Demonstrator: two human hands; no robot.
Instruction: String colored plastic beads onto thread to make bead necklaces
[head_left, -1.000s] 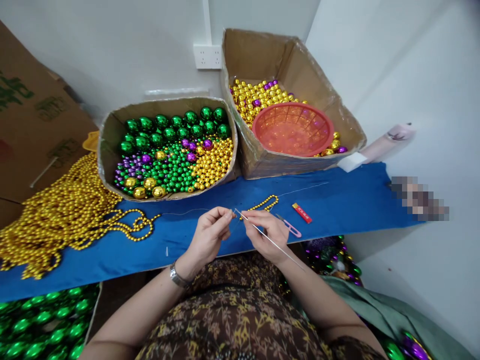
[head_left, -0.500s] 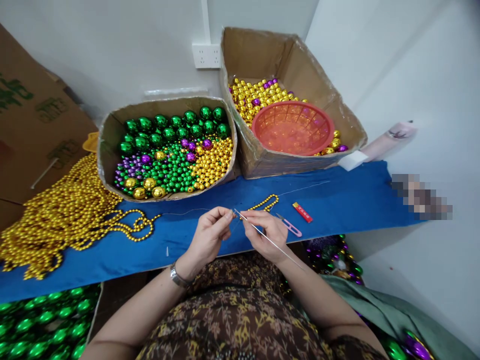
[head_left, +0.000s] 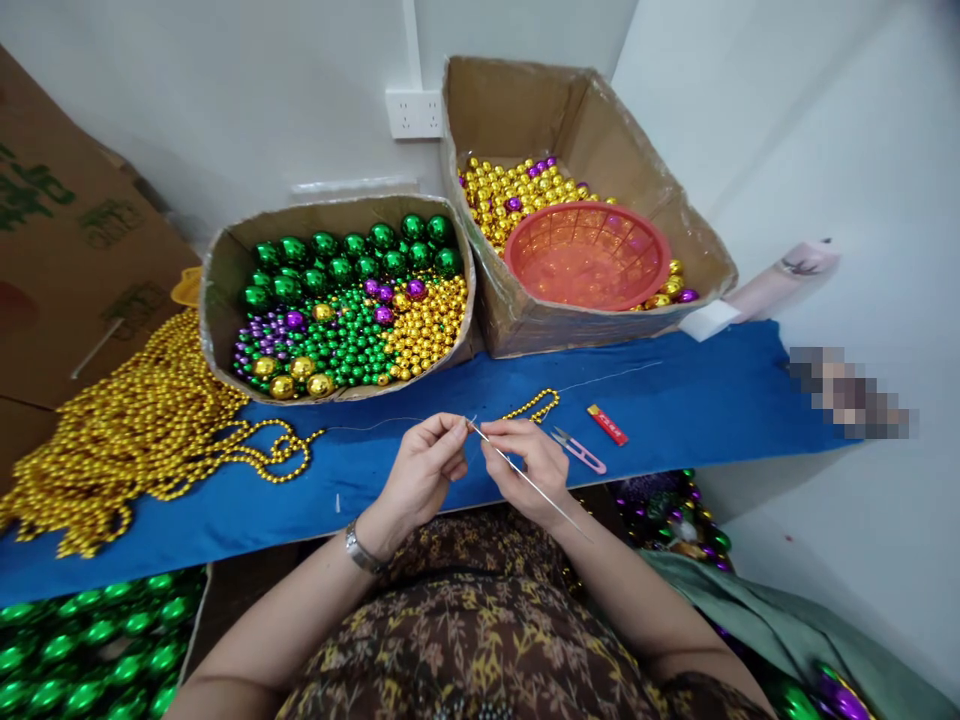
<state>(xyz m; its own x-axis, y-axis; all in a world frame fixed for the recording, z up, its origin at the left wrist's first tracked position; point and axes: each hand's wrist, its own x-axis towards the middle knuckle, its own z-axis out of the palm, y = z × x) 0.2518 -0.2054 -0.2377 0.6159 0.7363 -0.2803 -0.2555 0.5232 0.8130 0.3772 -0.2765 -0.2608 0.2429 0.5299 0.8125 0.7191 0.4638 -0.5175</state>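
My right hand point(head_left: 531, 474) grips a long thin metal needle point(head_left: 553, 503) that slants down over the wrist. Its tip meets the fingertips of my left hand point(head_left: 429, 468), which is closed in a pinch on a fine thread point(head_left: 367, 428). The thread runs left toward a pile of gold bead strands point(head_left: 142, 415); how it lies at the fingertips is too fine to make out. Just behind my right hand lies a short gold bead string point(head_left: 541, 404). Pink-handled thread snips point(head_left: 585, 455) rest to its right, beside a small red packet point(head_left: 609, 425).
A cardboard box point(head_left: 212, 300) of green, gold and purple beads stands at the back of the blue cloth point(head_left: 720, 400). Right of it, a taller box point(head_left: 540, 330) holds gold beads and a red plastic basket point(head_left: 589, 207). Large green bead strands point(head_left: 90, 640) hang below the table's left edge.
The needle tip has come closer to my left fingertips, and its rear end has swung slightly down and left. My left hand keeps its pinch.
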